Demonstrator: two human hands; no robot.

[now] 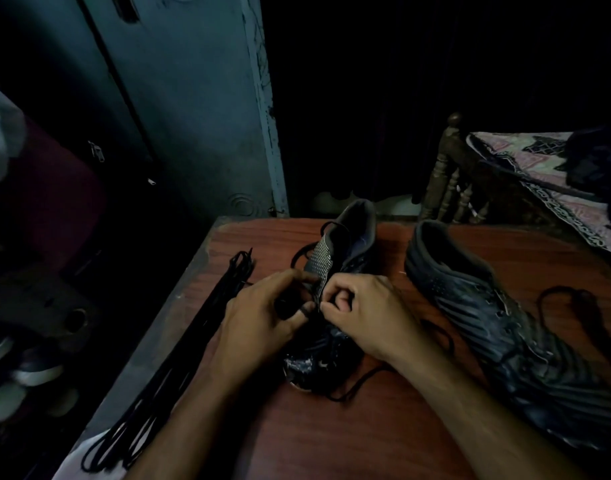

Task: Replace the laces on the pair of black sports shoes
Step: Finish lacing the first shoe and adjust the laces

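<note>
One black sports shoe (pixel 342 244) stands in the middle of the wooden table (pixel 383 427), toe towards me. My left hand (pixel 262 317) pinches its black lace (pixel 304 308), which loops round a fingertip. My right hand (pixel 362 313) is curled at the eyelets and pinches the same lace beside the tongue. Loose lace ends trail past the toe and behind the heel. The second black shoe (pixel 498 327) lies to the right, its loosened lace (pixel 567 296) spread beside it. A long bundle of black laces (pixel 200 327) lies along the table's left edge.
The table's left edge drops off into a dark area with several shoes (pixel 27 372) on the floor. A blue-grey door (pixel 193 109) stands behind the table. At the right is a bed with a carved wooden frame (pixel 449 174) and a patterned cover (pixel 539 174).
</note>
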